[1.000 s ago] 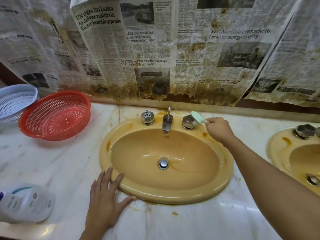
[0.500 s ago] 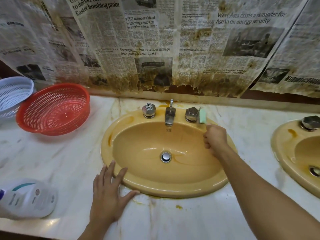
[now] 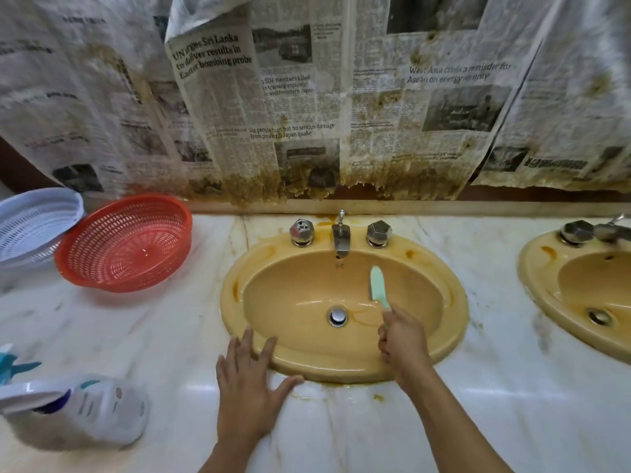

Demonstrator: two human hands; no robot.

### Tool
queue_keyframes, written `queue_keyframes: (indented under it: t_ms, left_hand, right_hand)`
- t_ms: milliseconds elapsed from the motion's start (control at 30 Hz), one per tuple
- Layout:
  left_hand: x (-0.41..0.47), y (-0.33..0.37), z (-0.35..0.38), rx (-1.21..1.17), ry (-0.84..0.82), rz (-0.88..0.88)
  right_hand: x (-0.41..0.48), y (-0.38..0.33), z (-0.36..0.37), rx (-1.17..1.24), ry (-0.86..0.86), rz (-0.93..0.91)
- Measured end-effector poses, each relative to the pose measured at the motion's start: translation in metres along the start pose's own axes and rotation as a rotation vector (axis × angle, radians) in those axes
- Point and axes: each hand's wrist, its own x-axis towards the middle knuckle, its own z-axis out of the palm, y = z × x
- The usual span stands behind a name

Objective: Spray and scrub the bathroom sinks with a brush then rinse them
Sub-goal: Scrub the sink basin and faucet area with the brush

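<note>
Sink is mid-scrub, I judge; right hand grips the brush inside the bowl; left hand lies flat on the bench, fingers on the near rim, likely bracing.

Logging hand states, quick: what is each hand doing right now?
Left hand: open, flat on the countertop at the sink edge.
Right hand: closed, gripping the green brush.

Left hand: flat, palm down, fingers spread toward 12 o'clock, thumb out toward 2. Right hand: fingers curled round brush; forearm enters from 5 o'clock.
</note>
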Motion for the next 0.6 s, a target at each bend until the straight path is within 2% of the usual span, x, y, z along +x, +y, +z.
queue_keyframes:
  t_ms: [133,233,333,600]
  left_hand:
    - [-0.003,-0.005,-0.004,-0.125,-0.052,0.0]
    - [-0.004,-0.022,-0.011,-0.36,-0.077,0.014]
    - [-0.018,-0.041,-0.035,-0.542,-0.146,0.007]
    - [-0.1,-0.125,-0.075,-0.465,-0.075,-0.001]
  right_hand:
    - [-0.074,0.035,0.015,-0.291,0.002,-0.186]
    - [-0.115,0.046,0.023,-0.536,-0.025,-0.364]
    - [-0.137,0.061,0.036,-0.687,-0.026,-0.452]
    - [-0.166,0.101,0.104,-0.879,-0.153,-0.583]
